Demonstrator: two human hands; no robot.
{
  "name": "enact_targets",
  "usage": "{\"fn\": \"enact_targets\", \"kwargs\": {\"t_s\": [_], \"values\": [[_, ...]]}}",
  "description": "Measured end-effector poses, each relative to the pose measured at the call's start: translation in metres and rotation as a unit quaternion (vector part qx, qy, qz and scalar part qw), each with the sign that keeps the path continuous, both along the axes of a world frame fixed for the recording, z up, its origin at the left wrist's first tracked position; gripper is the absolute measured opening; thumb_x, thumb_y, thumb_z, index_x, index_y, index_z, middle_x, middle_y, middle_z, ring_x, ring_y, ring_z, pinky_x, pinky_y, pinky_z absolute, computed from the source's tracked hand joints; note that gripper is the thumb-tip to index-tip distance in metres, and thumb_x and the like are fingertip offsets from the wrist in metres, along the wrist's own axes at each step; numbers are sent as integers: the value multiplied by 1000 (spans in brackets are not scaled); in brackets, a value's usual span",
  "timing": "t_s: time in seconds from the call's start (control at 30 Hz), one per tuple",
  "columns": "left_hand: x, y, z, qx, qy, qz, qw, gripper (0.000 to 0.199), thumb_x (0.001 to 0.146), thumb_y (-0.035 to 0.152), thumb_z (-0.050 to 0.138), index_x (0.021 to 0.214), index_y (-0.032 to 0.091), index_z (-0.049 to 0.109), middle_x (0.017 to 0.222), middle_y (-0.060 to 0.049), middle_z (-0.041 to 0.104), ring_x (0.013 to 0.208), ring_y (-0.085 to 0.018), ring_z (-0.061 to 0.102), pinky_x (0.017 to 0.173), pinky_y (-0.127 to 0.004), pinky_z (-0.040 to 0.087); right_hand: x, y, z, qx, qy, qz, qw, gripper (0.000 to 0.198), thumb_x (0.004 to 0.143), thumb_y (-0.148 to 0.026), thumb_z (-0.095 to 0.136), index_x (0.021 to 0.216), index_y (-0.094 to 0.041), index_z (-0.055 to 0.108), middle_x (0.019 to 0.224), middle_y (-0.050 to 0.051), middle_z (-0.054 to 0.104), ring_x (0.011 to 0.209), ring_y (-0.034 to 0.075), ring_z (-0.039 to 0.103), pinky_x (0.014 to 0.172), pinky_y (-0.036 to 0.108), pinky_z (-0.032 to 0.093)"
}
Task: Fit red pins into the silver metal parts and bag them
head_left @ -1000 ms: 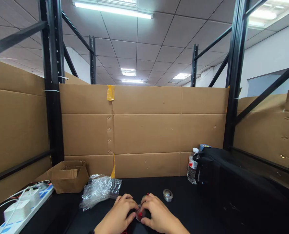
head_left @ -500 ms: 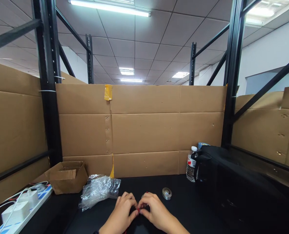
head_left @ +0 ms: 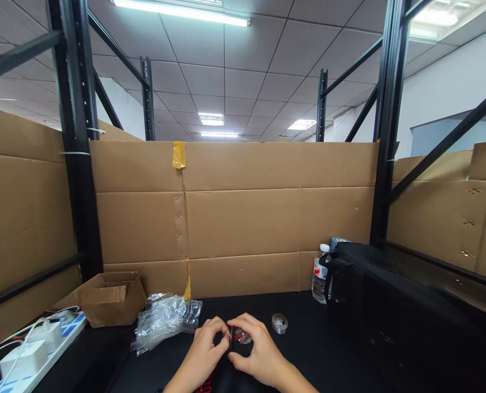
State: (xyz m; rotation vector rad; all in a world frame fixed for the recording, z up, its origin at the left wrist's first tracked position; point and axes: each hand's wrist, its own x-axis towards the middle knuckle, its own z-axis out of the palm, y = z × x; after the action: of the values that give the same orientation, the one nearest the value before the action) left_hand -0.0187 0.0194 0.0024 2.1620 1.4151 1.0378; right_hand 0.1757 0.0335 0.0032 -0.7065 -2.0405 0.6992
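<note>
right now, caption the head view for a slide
Left hand and right hand at a thin piece over a black table, clear bag leftward.

- left hand (head_left: pixel 204 341): bare, pretty slim fingers, back of it looks plain and smooth from up here
- left forearm (head_left: pixel 183 374): bare too, as far as you can see before it runs off the bottom edge
- tiny dark sliver (head_left: pixel 160 390) next to that forearm, could be a band or a cuff, way too cut off to tell
- right hand (head_left: pixel 265 346): also bare, same slim build, nails too small to make out tbh
- right forearm (head_left: pixel 296 379): bare, narrow at the wrist, cropped by the bottom edge
</note>
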Motion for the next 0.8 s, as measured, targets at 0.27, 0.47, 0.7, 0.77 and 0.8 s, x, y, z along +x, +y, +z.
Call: {"fn": "enact_targets", "kwargs": {"t_s": [0.27,0.47,0.7,0.77,0.8], "values": [[-2,-10,20,11,50,25,998,15,84,24,56,78,22,69,92,-4,71,98,-24,62,91,-36,41,8,-4,13,-5,-36,-10,999,59,65,-16,73,122,-27,65,114,5,58,90,17,61,78,27,53],[-6,-10,27,11,108,99,989,15,80,23,58,75,23,72,92,-4,72,100,-26,62,89,-39,37,16,1,14,20,-88,-43,995,61,66,-16,72,125,-25,64,117,5,57,97,18,62,90,28,51],[-36,-10,24,-31,198,80,977,16,74,22,57,76,22,73,93,-3,73,97,-24,61,93,-36,36,71,35,21,-29,-193,-187,963,46,67,-14,70,113,-21,70,111,7,64,100,22,64,90,29,48],[-41,-12,23,-50,230,68,970,17,72,20,56,75,21,72,90,-3,73,92,-23,62,93,-35,36,85,43,18,-45,-224,-211,951,40,67,-16,72,107,-20,71,108,7,64,99,22,64,88,29,47],[-42,-13,22,-53,242,67,966,17,72,20,55,74,21,72,89,-3,73,90,-22,63,93,-35,37,91,46,17,-53,-237,-219,945,38,67,-17,74,105,-20,71,106,7,65,98,22,64,86,29,46]]}}
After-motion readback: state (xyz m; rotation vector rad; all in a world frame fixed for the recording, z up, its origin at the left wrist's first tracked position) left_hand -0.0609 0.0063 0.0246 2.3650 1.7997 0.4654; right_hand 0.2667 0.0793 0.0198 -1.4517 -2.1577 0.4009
